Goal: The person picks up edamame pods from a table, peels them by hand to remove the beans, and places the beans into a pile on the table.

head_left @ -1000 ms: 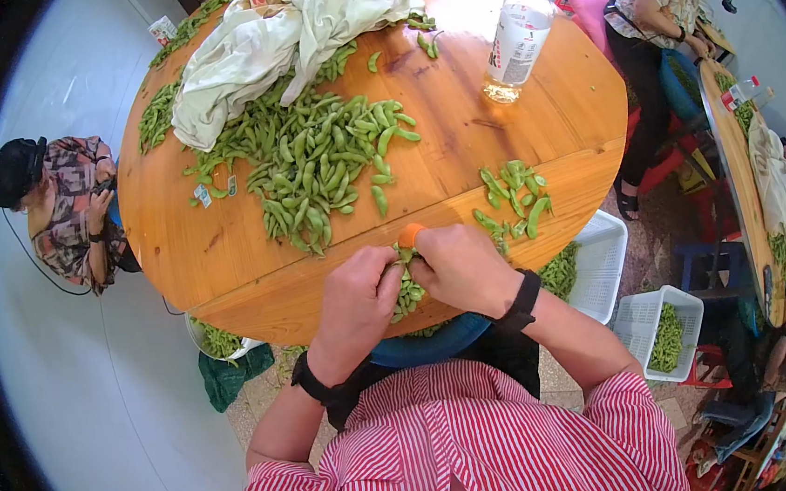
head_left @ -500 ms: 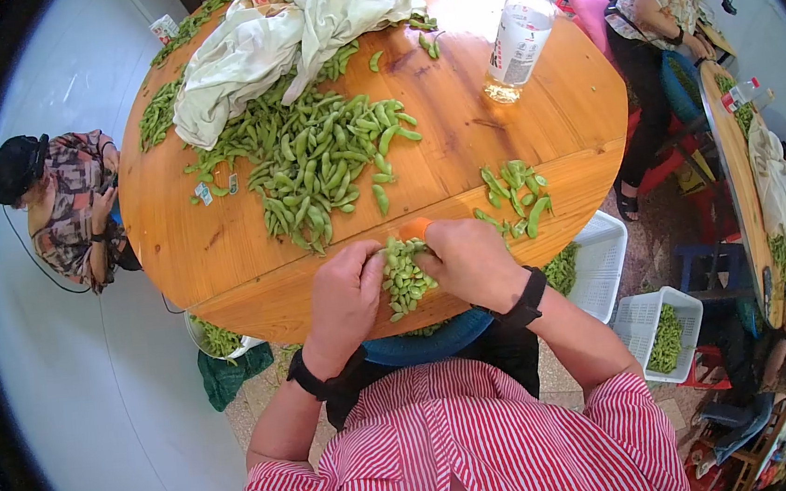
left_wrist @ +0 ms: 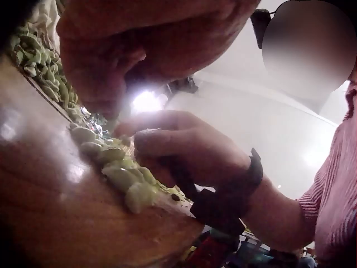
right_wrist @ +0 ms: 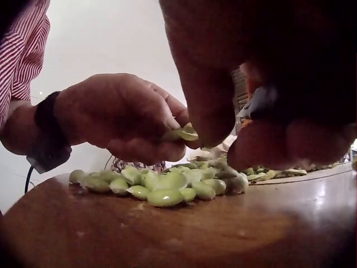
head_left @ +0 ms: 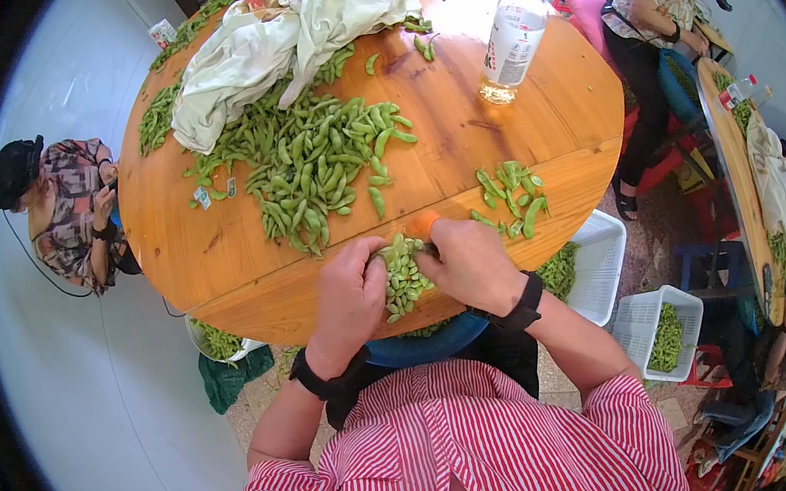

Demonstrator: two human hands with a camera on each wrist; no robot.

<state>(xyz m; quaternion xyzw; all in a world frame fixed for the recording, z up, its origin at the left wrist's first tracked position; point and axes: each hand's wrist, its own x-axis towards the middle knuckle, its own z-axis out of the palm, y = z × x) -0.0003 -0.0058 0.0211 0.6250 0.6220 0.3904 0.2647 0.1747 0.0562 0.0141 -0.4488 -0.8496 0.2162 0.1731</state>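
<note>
Taking the pile of loose beans (head_left: 404,288) near the close edge of the wooden surface (head_left: 197,253) as my landmark, I start at the left. Well left of it, a person in a patterned shirt (head_left: 73,203) sits by the wall. Beyond the pile and to its left lies the big heap of green pods (head_left: 316,163), partly under a pale cloth (head_left: 251,61).

Just left of the pile is my left hand (head_left: 351,296); I have its thumb and fingers pinching a small green pod (right_wrist: 184,133) above the beans. Just right of the pile is my right hand (head_left: 474,262), fingers bent, with an orange covering (head_left: 424,224) at one finger. Its fingers come right up to the pod, but I cannot tell whether they grasp it.

Farther right of the pile is a small scatter of pods (head_left: 512,199); beyond that, a clear bottle (head_left: 514,43) stands upright. Well right of the pile, off the surface, a white basket (head_left: 639,331) holds more green stuff.
</note>
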